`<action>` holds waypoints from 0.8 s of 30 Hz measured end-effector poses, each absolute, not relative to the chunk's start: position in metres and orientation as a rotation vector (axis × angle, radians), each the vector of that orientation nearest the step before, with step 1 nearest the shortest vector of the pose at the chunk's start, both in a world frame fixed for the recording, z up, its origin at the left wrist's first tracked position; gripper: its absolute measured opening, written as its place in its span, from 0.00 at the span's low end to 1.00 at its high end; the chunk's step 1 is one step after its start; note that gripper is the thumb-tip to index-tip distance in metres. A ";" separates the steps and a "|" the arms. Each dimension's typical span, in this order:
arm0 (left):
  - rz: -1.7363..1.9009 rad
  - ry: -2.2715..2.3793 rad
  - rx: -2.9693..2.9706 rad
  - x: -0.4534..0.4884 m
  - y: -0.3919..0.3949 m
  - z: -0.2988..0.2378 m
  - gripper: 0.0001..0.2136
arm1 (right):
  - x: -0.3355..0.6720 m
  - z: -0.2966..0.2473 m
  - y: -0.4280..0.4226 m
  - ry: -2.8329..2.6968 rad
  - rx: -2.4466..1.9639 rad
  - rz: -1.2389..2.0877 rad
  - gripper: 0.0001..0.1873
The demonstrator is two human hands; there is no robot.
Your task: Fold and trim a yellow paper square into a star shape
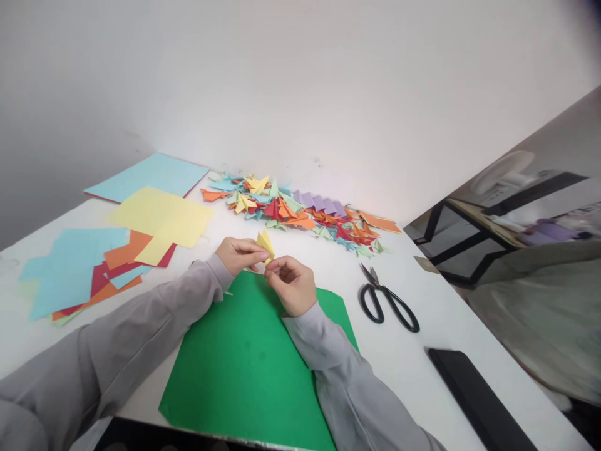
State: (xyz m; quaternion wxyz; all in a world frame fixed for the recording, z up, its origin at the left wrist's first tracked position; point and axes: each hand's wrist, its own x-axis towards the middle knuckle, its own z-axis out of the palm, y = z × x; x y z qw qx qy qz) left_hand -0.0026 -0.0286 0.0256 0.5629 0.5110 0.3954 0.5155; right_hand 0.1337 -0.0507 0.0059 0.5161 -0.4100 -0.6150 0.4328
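Folded yellow paper pinched between both hands

The small yellow paper piece (265,243) is held just above the far edge of the green sheet (244,369), left hand (240,255) and right hand (292,287) both closed on it with fingertips (grey sleeves on both arms). Beyond lies a row of folded coloured pieces (300,210); flat coloured sheets (113,244) are stacked left, black scissors (387,302) lie right on the white table (422,357).

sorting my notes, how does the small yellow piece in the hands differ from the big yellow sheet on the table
The yellow piece is folded into points; the yellow sheet lies flat. The piece is far smaller than the sheet. The left hand and right hand pinch the piece; the sheet rests untouched on the table. Both are yellow paper.
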 end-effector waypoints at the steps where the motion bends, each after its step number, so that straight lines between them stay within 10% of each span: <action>1: 1.198 0.934 1.205 -0.003 -0.029 0.026 0.08 | 0.134 0.006 -0.051 -1.492 -0.991 1.020 0.02; 24: 1.089 0.804 0.671 -0.006 -0.024 0.019 0.13 | 0.135 0.007 -0.057 -1.830 -0.991 0.587 0.05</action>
